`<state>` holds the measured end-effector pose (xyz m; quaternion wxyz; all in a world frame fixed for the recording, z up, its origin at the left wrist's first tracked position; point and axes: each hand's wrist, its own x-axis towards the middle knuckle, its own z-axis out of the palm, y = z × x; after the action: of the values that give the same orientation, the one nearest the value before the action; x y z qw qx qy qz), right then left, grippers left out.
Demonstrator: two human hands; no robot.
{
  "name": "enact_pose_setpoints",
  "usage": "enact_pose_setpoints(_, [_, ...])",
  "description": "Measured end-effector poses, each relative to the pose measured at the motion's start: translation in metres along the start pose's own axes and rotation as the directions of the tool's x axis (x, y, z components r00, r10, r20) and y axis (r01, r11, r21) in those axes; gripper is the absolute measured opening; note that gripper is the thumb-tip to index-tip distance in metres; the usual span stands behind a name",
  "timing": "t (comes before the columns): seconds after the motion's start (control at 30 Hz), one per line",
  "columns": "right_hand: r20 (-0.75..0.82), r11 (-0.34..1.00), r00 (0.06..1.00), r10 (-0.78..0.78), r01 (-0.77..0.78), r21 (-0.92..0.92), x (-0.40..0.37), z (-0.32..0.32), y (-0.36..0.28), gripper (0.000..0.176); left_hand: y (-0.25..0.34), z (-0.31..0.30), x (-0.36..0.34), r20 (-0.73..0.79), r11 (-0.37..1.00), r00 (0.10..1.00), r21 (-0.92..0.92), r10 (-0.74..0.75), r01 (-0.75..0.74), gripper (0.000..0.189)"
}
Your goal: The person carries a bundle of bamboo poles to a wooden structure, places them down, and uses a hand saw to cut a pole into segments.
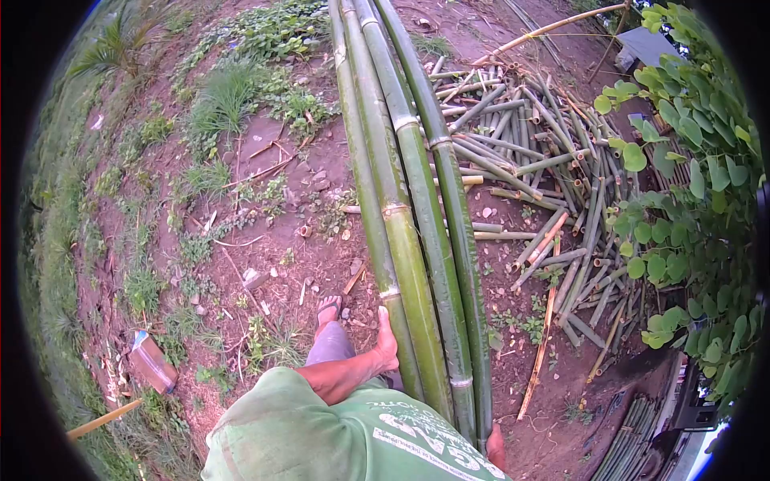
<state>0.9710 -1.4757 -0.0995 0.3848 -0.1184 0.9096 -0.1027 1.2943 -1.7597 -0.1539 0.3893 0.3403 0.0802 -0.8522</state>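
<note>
Several long green bamboo poles [413,264] lie side by side in a bundle, running from my body to the top of the head view. My left hand [387,341] is against the bundle's left side, its thumb along the outer pole and its fingers hidden under the bamboo. On the opposite side, close to my green shirt [321,425], my right hand [495,449] holds the near end of the bundle; only part of it shows. Between them the poles stay pressed together.
A large heap of cut bamboo pieces [553,160] lies to the right, beside a leafy bush [690,152]. More poles [630,441] are stacked at lower right. On the left are weeds [220,100], a brown carton [152,361] and scattered debris on bare soil.
</note>
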Motion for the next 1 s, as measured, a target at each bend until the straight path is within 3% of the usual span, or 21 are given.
enact_pose_setpoints(0.07, [-0.061,1.0,0.998,0.031,-0.031,-0.002,-0.035,0.036,-0.112,0.074,0.079,0.017,0.033,0.058,0.999,0.998,0.0,0.036,-0.036,0.098])
enact_pose_setpoints(0.1, [-0.093,0.999,0.995,0.043,-0.045,-0.017,-0.046,0.037,-0.136,0.075,0.096,0.021,0.034,0.065,1.0,0.998,-0.019,0.019,-0.018,0.099])
enact_pose_setpoints(0.13, [-0.124,0.998,0.991,0.056,-0.06,-0.032,-0.057,0.038,-0.159,0.076,0.126,0.026,0.045,0.187,0.999,0.982,-0.047,-0.003,0.012,0.1])
enact_pose_setpoints(0.23, [-0.117,1.0,0.993,-0.019,0.018,-0.017,-0.033,0.064,-0.204,0.082,0.22,0.07,0.043,0.165,0.999,0.986,0.018,-0.03,0.027,0.101])
enact_pose_setpoints(0.3, [-0.116,0.998,0.993,0.028,-0.034,-0.054,-0.051,0.086,-0.272,0.083,0.272,0.087,0.056,0.169,1.0,0.986,0.027,-0.001,-0.004,0.099])
enact_pose_setpoints(0.43, [-0.017,0.999,0.999,-0.034,0.034,-0.018,-0.042,0.122,-0.376,0.08,0.354,0.092,0.124,0.103,0.999,0.994,0.013,0.046,-0.047,0.098])
enact_pose_setpoints(0.53, [-0.004,0.996,0.996,-0.084,0.084,-0.005,-0.045,0.151,-0.463,0.08,0.401,0.08,0.19,0.152,0.999,0.987,-0.014,0.046,-0.044,0.098])
enact_pose_setpoints(0.63, [0.019,0.999,0.998,-0.054,0.054,-0.001,0.001,0.191,-0.52,0.076,0.465,0.088,0.228,0.074,1.0,0.997,-0.018,-0.01,0.012,0.098])
enact_pose_setpoints(0.7, [0.098,1.0,0.995,0.012,-0.014,0.022,0.014,0.207,-0.549,0.073,0.496,0.096,0.229,0.051,0.998,0.998,0.057,0.037,-0.04,0.098])
enact_pose_setpoints(0.73, [0.09,0.998,0.994,-0.057,0.053,0.046,0.053,0.222,-0.562,0.074,0.532,0.114,0.251,0.082,0.989,0.991,0.094,0.104,-0.112,0.099])
enact_pose_setpoints(0.77, [0.085,0.995,0.992,-0.088,0.084,0.044,0.072,0.227,-0.553,0.074,0.553,0.117,0.272,0.022,0.996,0.999,0.072,0.045,-0.046,0.1])
enact_pose_setpoints(0.83, [0.073,0.994,0.993,0.089,-0.092,0.05,0.046,0.238,-0.612,0.075,0.576,0.105,0.294,-0.13,0.994,0.986,0.009,-0.106,0.108,0.101])
enact_pose_setpoints(0.87, [0.089,0.997,0.994,0.057,-0.061,0.043,0.058,0.248,-0.626,0.075,0.59,0.113,0.299,-0.045,0.998,0.997,0.013,-0.056,0.057,0.102])
enact_pose_setpoints(1.0, [0.041,0.997,0.997,0.071,-0.07,-0.016,0.082,0.257,-0.668,0.076,0.653,0.15,0.32,-0.016,0.998,1.0,0.059,-0.01,0.011,0.104])
